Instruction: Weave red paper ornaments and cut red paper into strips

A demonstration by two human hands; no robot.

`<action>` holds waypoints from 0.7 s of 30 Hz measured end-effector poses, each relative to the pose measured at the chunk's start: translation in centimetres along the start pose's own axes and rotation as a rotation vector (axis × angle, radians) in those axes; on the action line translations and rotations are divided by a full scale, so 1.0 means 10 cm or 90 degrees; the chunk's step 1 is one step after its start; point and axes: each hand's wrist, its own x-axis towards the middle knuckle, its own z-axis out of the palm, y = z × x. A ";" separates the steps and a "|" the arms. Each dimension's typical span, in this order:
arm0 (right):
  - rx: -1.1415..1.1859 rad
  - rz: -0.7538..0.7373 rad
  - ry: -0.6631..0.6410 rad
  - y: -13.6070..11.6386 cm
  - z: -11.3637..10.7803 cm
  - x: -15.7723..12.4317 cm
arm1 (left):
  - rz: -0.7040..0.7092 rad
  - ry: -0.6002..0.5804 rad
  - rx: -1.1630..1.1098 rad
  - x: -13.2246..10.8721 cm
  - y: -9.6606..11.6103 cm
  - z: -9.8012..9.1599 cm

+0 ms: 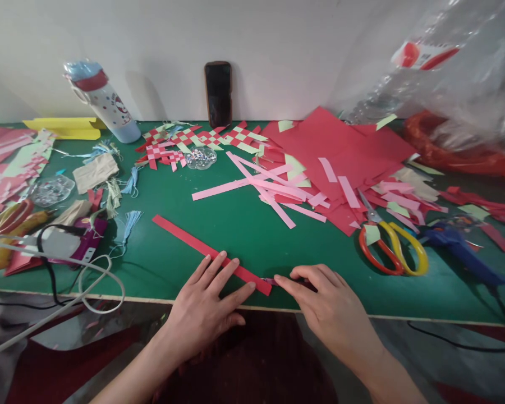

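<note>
the red paper strip (pixel 185 238) is laid flat and slantwise on the green table (pixel 239 241), its near end just short of the table's front edge. the left hand (pixel 200 314) is spread, with its fingers (pixel 219 269) pressed down across the strip's middle. the right hand (pixel 332 303) is curled at the strip's near end, thumb and fingertips (pixel 284 283) drawn close together. a small pinkish scrap (pixel 269 280) can be made out there, but whether it or the strip is being pinched cannot be told, as the fingers partly hide it.

the strip is judged to be light, thin and easily bent, with little stiffness along its length. it may slide on the smooth table unless held down, and its edges could crease or tear if gripped roughly. flat pressure at the middle and a light pinch at the end are taken to be the best holds.

pink strips (pixel 252 185) and red sheets (pixel 332 146) are heaped beyond it. orange-handled scissors (pixel 381 249) lie to the right, beside a blue glue gun (pixel 458 241). a woven paper mat (pixel 180 143) is set further back, and blue tassels (pixel 130 230) are placed to the left.
</note>
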 end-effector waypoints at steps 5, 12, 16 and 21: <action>-0.003 -0.002 -0.002 -0.06 0.01 -0.05 | 0.017 -0.007 0.003 0.00 0.00 -0.03; -0.006 0.007 -0.003 -0.02 0.01 -0.03 | 0.007 -0.011 -0.021 0.00 0.00 -0.02; -0.003 -0.010 0.006 -0.05 0.02 0.00 | 0.012 -0.014 -0.012 0.00 0.00 -0.02; 0.007 -0.005 0.012 -0.07 0.05 0.04 | 0.025 -0.016 0.004 0.01 -0.01 -0.05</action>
